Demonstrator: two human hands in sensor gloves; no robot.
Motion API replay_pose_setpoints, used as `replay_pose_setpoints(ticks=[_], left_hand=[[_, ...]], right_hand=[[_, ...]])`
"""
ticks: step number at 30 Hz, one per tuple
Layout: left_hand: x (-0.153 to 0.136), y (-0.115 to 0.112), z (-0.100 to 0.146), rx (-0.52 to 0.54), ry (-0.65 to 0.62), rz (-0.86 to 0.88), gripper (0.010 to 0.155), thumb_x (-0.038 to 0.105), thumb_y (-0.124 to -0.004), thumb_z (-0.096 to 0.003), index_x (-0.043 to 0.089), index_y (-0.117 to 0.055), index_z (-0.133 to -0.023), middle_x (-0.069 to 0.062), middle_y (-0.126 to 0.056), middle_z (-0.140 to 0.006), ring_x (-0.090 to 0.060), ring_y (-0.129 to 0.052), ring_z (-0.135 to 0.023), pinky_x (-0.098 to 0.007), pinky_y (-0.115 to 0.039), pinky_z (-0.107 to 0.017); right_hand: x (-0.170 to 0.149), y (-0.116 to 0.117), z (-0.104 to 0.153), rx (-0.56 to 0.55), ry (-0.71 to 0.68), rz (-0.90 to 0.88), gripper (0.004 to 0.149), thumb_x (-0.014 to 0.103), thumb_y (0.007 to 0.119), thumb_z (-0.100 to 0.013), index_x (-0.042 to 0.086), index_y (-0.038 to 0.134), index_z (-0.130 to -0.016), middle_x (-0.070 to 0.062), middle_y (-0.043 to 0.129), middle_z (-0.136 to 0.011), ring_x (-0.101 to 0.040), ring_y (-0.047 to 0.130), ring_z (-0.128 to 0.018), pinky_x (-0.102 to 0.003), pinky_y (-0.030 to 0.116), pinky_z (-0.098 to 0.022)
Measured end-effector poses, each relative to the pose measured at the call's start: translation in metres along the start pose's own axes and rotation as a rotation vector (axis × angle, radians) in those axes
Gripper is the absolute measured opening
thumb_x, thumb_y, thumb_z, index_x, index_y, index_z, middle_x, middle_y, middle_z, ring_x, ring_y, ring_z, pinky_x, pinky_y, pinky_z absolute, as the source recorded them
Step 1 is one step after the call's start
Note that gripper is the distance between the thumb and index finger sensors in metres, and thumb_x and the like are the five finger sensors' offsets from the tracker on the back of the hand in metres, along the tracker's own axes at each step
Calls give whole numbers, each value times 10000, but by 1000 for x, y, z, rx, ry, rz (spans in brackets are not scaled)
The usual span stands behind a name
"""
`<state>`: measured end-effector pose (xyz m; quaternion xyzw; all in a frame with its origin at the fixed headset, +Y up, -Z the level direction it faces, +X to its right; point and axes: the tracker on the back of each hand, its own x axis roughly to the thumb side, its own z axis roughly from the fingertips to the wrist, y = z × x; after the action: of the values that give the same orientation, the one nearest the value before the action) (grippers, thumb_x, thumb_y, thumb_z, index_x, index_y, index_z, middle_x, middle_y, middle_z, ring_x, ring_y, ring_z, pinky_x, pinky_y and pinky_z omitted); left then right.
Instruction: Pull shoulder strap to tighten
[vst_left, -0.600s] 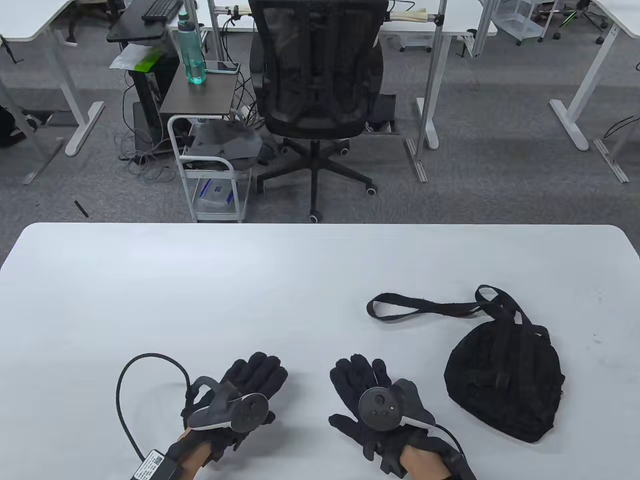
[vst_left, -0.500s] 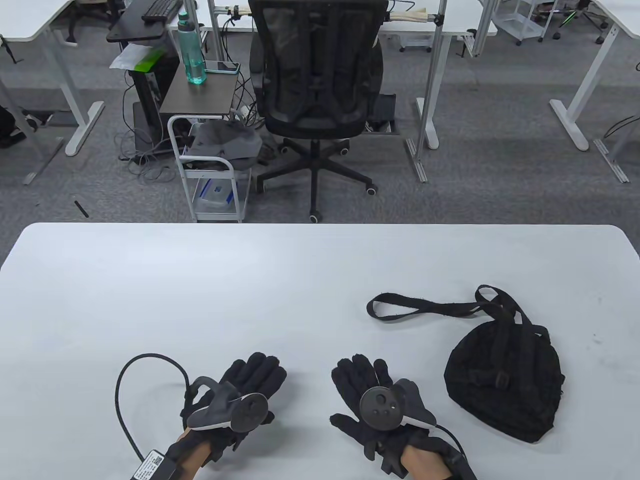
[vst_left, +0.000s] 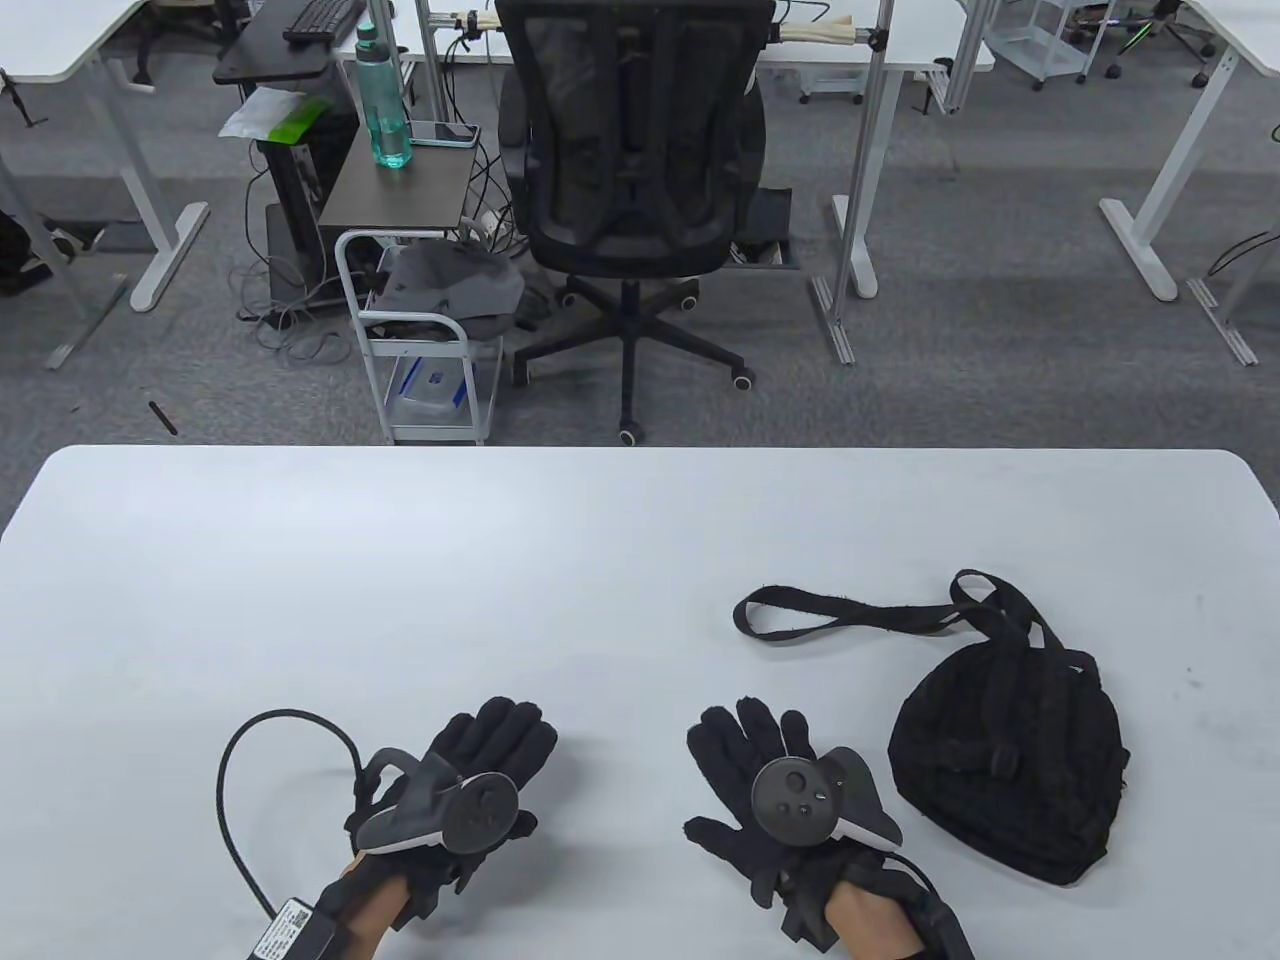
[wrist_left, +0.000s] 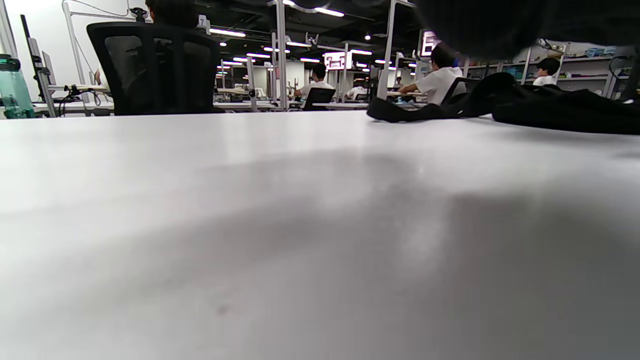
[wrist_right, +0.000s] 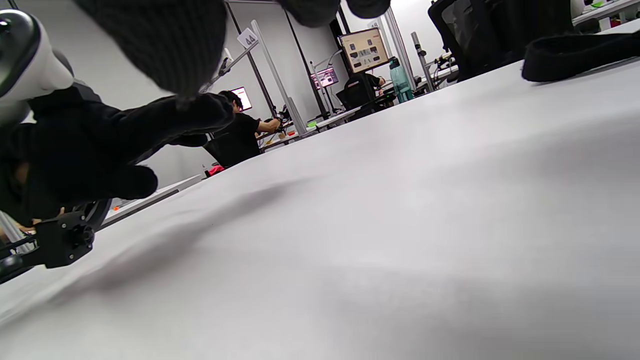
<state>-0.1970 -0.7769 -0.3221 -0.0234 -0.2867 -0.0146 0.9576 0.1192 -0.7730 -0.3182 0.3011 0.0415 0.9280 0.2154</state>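
Table (vst_left: 400, 560) white — backpack (vst_left: 1005, 765) at right | office chair (vst_left: 635, 150) behind

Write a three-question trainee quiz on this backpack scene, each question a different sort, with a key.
1. True or false: the right hand already grips the shoulder strap.
2. Multiple choice: where does the backpack lie relative to the hands? A) between them B) to the right of the right hand C) to the left of the left hand
3. Fill in: the strap's loose loop stretches from the bag towards the table's ____ side in the table view.

Key: 1 false, both hands rest flat on the table, fingers straight, holding nothing. 2 B. 3 left.
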Motion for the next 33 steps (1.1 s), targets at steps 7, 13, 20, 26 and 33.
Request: replay_pose_setpoints(ticks=[7, 13, 20, 26, 33], left_hand=[[-3, 3, 4, 5, 19, 8, 855, 547, -709, -368, 323, -275, -1070, -9, -301, -1214, -308, -355, -1123, -545, -465, -790], [-5, 3, 5, -7, 34, 6, 858, 549, -708, -368, 322, -273, -1071, -10, -299, -1214, -310, -357, -1123, -547, -468, -788], [-7, 2, 2, -32, 44, 12, 836, 547, -709, -369, 318, -320, -1073, -24, -360, -1203, -312, -383, -1117, -545, -480, -785], [-5, 4, 5, -33, 33, 47, 843, 551, -707, -370, 318, -308, -1075, -22, -351, -1205, -315, -380, -1117, -546, -483, -784], [-4, 3, 4, -53, 33, 53, 844, 552, -705, -371, 318, -304, -1076, -26, -343, -1206, -316, -379, -1117, -546, -486, -783]], right_hand=[[-33, -39, 30, -141, 140, -16, 884, 528, 819, -408, 144, 401, -1086, -166, 325, -1128, -516, 181, -983, -708, 80, -583], [-93, -76, 75, -326, 393, -101, 927, 528, 873, -387, 140, 412, -1092, -170, 304, -1134, -529, 153, -983, -720, 63, -582], [-163, -71, 115, -281, 720, -223, 985, 549, 906, -367, 141, 384, -1096, -159, 229, -1133, -558, 79, -948, -729, 48, -564], [-185, -46, 121, -57, 883, -277, 1093, 654, 879, -323, 180, 268, -1094, -162, 89, -1109, -603, -8, -890, -748, 41, -533], [-178, -39, 110, 39, 860, -168, 1046, 498, 906, -384, 167, 183, -1064, -170, 76, -1099, -609, 17, -903, -760, 120, -584]])
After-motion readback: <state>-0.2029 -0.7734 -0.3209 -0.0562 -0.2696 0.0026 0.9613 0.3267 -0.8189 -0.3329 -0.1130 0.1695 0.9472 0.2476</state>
